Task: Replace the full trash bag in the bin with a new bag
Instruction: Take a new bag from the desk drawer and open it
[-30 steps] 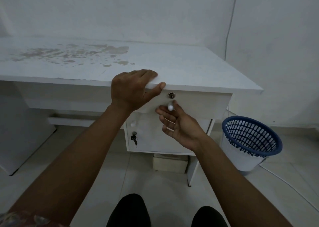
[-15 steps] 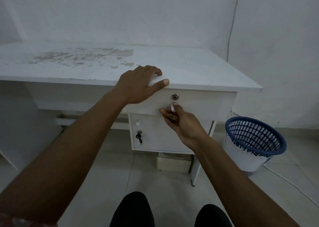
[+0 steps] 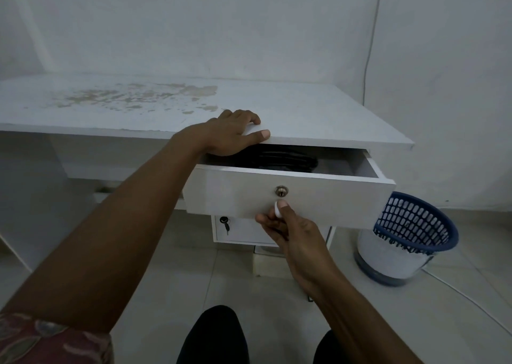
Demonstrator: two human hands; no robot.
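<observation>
The drawer (image 3: pixel 288 197), closed a moment ago, is now pulled out; the right hand (image 3: pixel 293 233) has its fingers (image 3: pixel 282 205) pinched on the white knob (image 3: pixel 277 209). The left hand (image 3: pixel 230 135) lies flat, fingers together, on the surface (image 3: pixel 318 120). Something black, perhaps the new bags (image 3: pixel 282 160), lies inside; the bin (image 3: pixel 407 239) stands on the floor to the right.

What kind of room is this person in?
Probably a plain home or office room, sparsely furnished. A worn white desk stands against a bare wall, its drawer pulled open by the right hand, with a blue bin beside it on a tiled floor.
</observation>
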